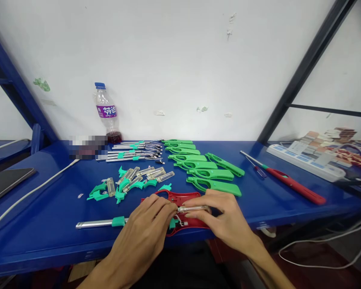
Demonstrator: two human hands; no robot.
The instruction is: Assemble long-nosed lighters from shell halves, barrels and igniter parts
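Observation:
My right hand [225,210] pinches a clear fuel tank [194,208] of a lighter between thumb and fingers, lying level over a red lighter shell [186,197]. My left hand [150,220] is closed at the tank's left end; its fingertips hide what they grip. A silver lighter tube [96,224] with a green collar [118,221] runs beneath the left hand towards the shell. Below the tank show a green trigger piece [173,223] and a thin white wire. The two shell halves look open, inner sides up, though the hands cover much of them.
Several clear tanks [156,173] and green triggers [120,194] lie beyond my left hand, silver tubes with wires [129,152] behind them. Green shells [210,174] form a column. At right are a red lighter [295,184], screwdriver [260,171] and power strip [307,162]; a bottle [106,110] stands behind.

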